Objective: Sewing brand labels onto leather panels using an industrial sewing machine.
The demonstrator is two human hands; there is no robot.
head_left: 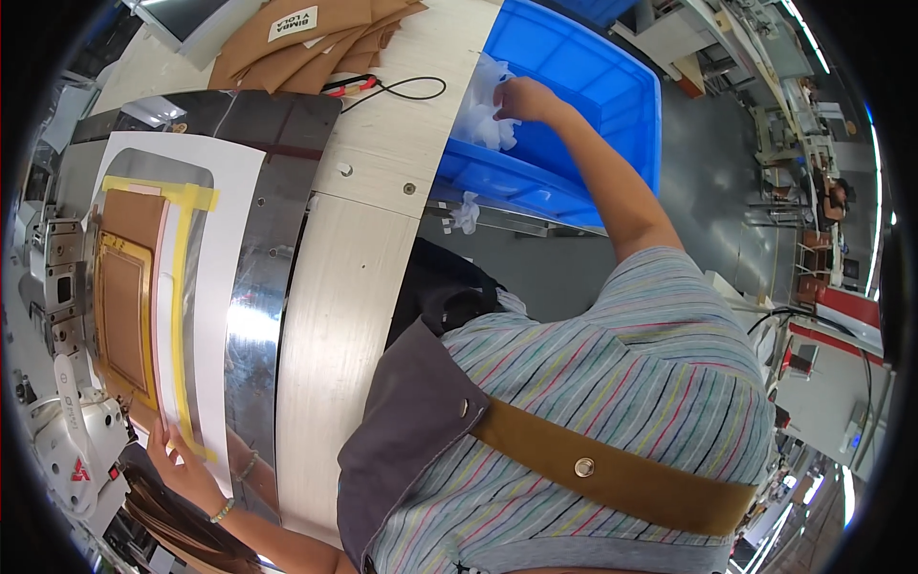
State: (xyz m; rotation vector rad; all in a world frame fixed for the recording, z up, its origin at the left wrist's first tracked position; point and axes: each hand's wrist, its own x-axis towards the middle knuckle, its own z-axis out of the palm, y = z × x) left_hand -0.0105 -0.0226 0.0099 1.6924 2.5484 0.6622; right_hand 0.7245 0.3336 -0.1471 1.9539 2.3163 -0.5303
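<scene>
My left hand (187,469) lies with fingers stretched at the lower end of a brown leather-like panel (125,316) with a yellow-edged rectangular frame. A clear template (196,287) edged with yellow tape surrounds the panel, on a white sheet (239,215). My right hand (528,99) reaches into a blue plastic bin (574,57). Its fingers are curled at crumpled white translucent film (486,122) heaped against the bin's wall; they appear to pinch a piece, though the fingertips are partly hidden.
A sewing machine (86,445) stands beyond the panel. Brown cut pieces (316,43) are stacked on the pale table (354,258), near red-handled snips (352,84) with a black cord. White film scraps (466,213) hang beside the bin. More brown pieces (177,517) lie near my left arm.
</scene>
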